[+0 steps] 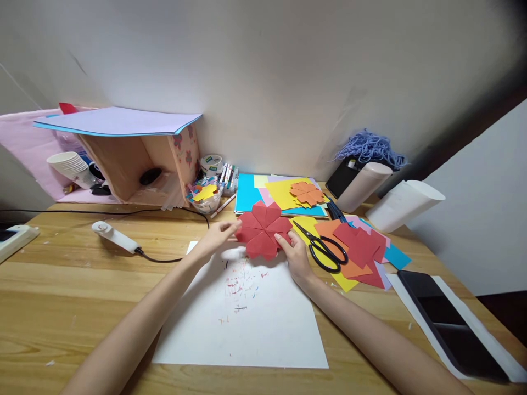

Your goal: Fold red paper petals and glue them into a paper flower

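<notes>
A red paper flower [263, 230] with several notched, creased petals is held up over the far end of a white sheet [247, 334] marked with colour smudges. My left hand [220, 238] pinches its left edge between thumb and fingers. On the other side, my right hand [295, 253] grips the right petals, the thumb lying on top. Black-handled scissors [325, 249] lie just right of my right hand, on coloured paper pieces. Behind the flower, an orange paper flower [307, 193] rests on a stack of coloured paper [249, 192].
Red paper scraps [360, 244] lie at the right, near a phone [444, 318]. A pinkish cylinder [364, 186] and a white roll [405, 206] stand behind. At the left are a glue gun [115, 237] with its cord, an open box [123, 164] and paper cups [72, 169].
</notes>
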Demonstrator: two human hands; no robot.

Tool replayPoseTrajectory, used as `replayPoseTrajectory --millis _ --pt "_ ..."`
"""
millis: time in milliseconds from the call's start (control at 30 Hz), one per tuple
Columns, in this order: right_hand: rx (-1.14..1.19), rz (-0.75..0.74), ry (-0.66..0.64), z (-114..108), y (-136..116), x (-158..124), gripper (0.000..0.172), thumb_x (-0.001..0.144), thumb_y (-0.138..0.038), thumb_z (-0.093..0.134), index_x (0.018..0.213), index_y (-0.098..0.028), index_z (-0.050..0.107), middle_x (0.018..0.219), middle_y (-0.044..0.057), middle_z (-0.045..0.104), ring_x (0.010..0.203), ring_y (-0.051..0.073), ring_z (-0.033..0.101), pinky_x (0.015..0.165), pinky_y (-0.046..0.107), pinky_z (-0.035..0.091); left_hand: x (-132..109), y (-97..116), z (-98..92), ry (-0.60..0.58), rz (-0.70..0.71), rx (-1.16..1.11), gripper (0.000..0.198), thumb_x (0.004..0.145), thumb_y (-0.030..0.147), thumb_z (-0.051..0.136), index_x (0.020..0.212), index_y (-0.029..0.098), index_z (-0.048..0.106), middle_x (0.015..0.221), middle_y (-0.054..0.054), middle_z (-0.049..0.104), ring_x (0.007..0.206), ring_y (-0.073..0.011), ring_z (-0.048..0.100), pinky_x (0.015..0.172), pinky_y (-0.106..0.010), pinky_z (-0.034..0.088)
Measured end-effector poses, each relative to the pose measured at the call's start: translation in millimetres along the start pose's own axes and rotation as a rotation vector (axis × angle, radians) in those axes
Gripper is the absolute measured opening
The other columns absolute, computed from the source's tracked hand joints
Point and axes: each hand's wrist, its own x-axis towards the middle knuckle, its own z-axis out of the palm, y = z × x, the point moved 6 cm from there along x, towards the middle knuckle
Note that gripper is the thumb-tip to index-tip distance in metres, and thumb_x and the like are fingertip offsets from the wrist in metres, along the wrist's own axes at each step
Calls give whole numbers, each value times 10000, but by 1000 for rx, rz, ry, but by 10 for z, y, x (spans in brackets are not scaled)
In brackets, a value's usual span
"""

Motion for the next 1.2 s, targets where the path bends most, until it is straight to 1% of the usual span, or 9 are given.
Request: replayPoseTrajectory --millis 67,133,233,467,600,700,833,1000,1200 --pt "24 23 -72 52 10 -12 313 717 -366 593 956 -164 592 940 67 650 820 180 596 730 301 473 -62 -7 138 -97 -9 -52 401 612 453 659 852 132 652 873 -81 663 767 -177 606 693 -267 463" --pt "23 52 -130 93 29 -23 325 703 -364 610 957 -162 599 956 77 652 836 190 601 737 310 475 -107 -44 202 -121 -41 -120 407 584 413 695 874 132 650 901 -90 665 770 -185 612 688 -279 475" --pt "4 98 -161 106 68 -24 338 670 -364 642 933 -154 614 957 86 657 842 198 605 734 315 479 -132 -95 206 -80 -80 -156 420 564 389 714 885 128 644 902 -102 669 754 -201 620 649 -292 489" --pt "-9 179 -180 77 133 -16 313 624 -369 674 821 -129 630 830 84 672 732 187 607 672 309 489 -162 -32 235 -44 -41 -53 374 574 374 704 846 125 644 851 -84 673 727 -193 615 606 -267 481" --pt "44 161 -112 74 146 -36 303 619 -357 678 826 -140 635 831 71 670 729 179 602 689 309 487 -195 -40 287 41 -10 -119 400 571 409 704 847 126 640 855 -90 676 723 -190 616 602 -259 475" --pt "55 152 -41 80 132 -80 311 625 -376 666 829 -144 637 824 69 671 718 178 601 670 304 490 -227 -110 350 96 -40 -232 421 550 410 721 848 127 632 855 -90 678 720 -190 620 610 -263 482" --pt "64 159 -6 111 102 -150 309 608 -385 676 796 -142 639 781 58 674 677 169 601 635 288 487 -256 -199 435 84 -92 -372 481 533 369 745 937 143 615 979 -101 658 810 -208 623 686 -291 499" --pt "39 153 17 124 97 -187 274 597 -366 690 740 -141 628 719 39 663 624 148 582 594 267 477 -253 -250 418 105 -86 -353 479 534 357 748 936 132 613 996 -118 651 841 -232 620 687 -299 504" --pt "-24 142 -21 148 76 -186 288 604 -388 673 746 -140 635 731 50 662 628 152 581 607 283 489 -253 -261 389 166 -47 -306 449 527 369 745 895 147 612 955 -92 668 829 -214 624 681 -285 509"
